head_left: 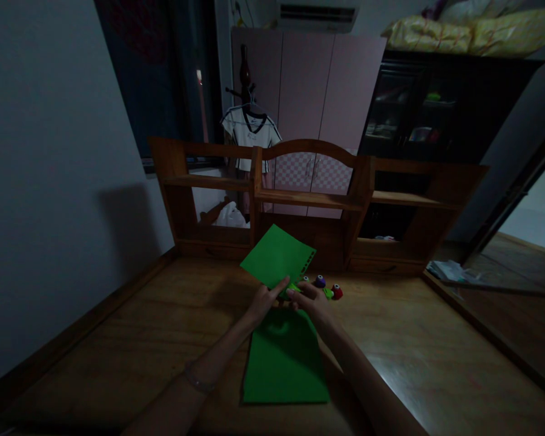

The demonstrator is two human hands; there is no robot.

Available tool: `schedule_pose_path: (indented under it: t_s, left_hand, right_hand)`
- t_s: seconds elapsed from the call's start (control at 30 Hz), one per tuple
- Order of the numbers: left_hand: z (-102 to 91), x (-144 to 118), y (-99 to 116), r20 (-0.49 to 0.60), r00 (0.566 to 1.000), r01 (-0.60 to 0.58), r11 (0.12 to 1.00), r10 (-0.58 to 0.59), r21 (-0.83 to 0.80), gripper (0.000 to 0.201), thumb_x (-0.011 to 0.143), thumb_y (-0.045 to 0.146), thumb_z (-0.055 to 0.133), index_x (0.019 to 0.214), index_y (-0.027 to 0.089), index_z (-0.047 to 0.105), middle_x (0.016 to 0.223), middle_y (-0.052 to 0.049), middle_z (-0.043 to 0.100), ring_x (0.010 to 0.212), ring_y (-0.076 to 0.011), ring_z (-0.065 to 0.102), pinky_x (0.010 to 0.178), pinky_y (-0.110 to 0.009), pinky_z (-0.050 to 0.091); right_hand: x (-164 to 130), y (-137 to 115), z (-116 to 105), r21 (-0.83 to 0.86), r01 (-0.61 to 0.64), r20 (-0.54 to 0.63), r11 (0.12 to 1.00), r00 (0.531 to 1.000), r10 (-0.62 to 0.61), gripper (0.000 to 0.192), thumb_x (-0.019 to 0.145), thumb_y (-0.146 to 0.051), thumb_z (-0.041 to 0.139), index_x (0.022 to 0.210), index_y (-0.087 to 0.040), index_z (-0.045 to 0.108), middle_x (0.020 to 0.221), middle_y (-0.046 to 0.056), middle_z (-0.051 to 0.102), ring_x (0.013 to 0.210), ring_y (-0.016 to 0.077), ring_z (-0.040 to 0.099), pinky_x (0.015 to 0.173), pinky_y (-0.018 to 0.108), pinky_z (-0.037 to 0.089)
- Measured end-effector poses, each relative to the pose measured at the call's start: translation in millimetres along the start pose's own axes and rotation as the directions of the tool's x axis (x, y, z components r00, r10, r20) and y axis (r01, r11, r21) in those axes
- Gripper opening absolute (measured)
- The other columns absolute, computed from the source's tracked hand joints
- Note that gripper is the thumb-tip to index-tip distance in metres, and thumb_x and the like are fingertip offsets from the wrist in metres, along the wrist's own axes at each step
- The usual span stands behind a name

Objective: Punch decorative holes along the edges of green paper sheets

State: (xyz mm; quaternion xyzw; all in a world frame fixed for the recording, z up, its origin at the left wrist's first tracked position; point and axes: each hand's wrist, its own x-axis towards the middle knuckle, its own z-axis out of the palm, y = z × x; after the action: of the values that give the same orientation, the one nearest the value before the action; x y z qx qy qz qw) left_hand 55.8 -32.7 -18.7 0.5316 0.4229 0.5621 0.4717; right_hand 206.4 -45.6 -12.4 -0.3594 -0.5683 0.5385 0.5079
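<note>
A green sheet of paper (pixel 277 253), tilted up, has a row of small dark cut-outs or marks along its right edge. My left hand (pixel 262 303) is closed on its lower corner. My right hand (pixel 315 303) meets the same corner, its fingers closed around a small bright green object (pixel 293 287) whose kind I cannot make out. Below both hands a green stack or pad (pixel 285 369) lies flat on the wooden table. Just beyond the right hand sit a small purple object (pixel 320 281) and a red one (pixel 336 292), each with a white top, beside a light green piece (pixel 328 293).
A wooden shelf unit (pixel 311 197) stands along the table's back edge. The wooden tabletop (pixel 163 339) meets a wall on the left. Plastic-wrapped items (pixel 452 271) lie at the far right edge. Behind are pink cupboards (pixel 306 85) and a hanging shirt (pixel 252 130).
</note>
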Motion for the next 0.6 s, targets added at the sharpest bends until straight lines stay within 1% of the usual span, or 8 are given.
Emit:
schedule_pose_path:
  t_s: [0.2, 0.4, 0.5, 0.6]
  left_hand:
    - [-0.7, -5, 11, 0.054, 0.999, -0.004, 1.000, 0.002, 0.026, 0.041, 0.072, 0.048, 0.061, 0.094, 0.014, 0.068, 0.094, -0.007, 0.070, 0.090, -0.0226, 0.063, 0.085, -0.031, 0.045]
    - [-0.8, -6, 18, -0.006, 1.000, -0.013, 0.999, 0.014, 0.041, 0.036, 0.069, 0.046, 0.064, 0.089, 0.016, 0.069, 0.097, -0.008, 0.069, 0.095, -0.0237, 0.062, 0.091, -0.034, 0.042]
    - [-0.8, -5, 17, -0.004, 1.000, 0.000, 0.999, 0.000, 0.049, 0.037, 0.068, 0.047, 0.064, 0.088, 0.016, 0.069, 0.096, -0.007, 0.070, 0.094, -0.0236, 0.062, 0.089, -0.033, 0.043]
    - [-0.2, -5, 14, 0.019, 1.000, 0.004, 1.000, -0.004, 0.011, 0.038, 0.070, 0.047, 0.063, 0.090, 0.015, 0.068, 0.098, -0.006, 0.069, 0.093, -0.0227, 0.063, 0.085, -0.031, 0.045]
  right_hand:
    - [-2, -7, 3, 0.016, -0.011, -0.025, 1.000, 1.000, 0.012, 0.023, 0.066, -0.037, 0.074, 0.076, -0.021, 0.062, 0.063, -0.002, 0.055, 0.056, 0.0134, 0.051, 0.055, 0.025, 0.040]
    - [2, 2, 1, 0.051, -0.033, -0.010, 0.998, 0.999, 0.033, 0.025, 0.065, -0.039, 0.075, 0.075, -0.021, 0.060, 0.065, -0.002, 0.055, 0.056, 0.0133, 0.051, 0.055, 0.026, 0.041]
    - [2, 5, 0, 0.073, -0.025, -0.003, 0.997, 1.000, 0.025, 0.025, 0.066, -0.038, 0.074, 0.078, -0.021, 0.061, 0.067, -0.001, 0.056, 0.057, 0.0138, 0.052, 0.057, 0.027, 0.042]
    - [0, 5, -1, 0.095, -0.042, 0.000, 0.995, 0.999, 0.042, 0.026, 0.067, -0.039, 0.073, 0.081, -0.021, 0.061, 0.069, 0.000, 0.057, 0.059, 0.0141, 0.054, 0.059, 0.027, 0.043]
